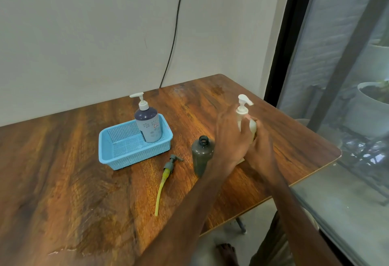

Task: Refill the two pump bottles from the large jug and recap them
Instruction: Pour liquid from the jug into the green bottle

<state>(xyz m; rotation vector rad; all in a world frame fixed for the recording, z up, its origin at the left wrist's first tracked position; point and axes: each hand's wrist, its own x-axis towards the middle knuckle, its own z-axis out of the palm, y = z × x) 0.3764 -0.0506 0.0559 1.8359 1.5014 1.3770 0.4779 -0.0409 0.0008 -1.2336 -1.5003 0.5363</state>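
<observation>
Seen from the head, the left hand (231,137) grips the cream bottle's (252,127) pump collar and the right hand (261,148) its body at the table's (84,171) right side, while the grey bottle (202,156) stands uncapped beside them with its pump (171,163) lying loose, so filling and recapping seemingly remain.
</observation>
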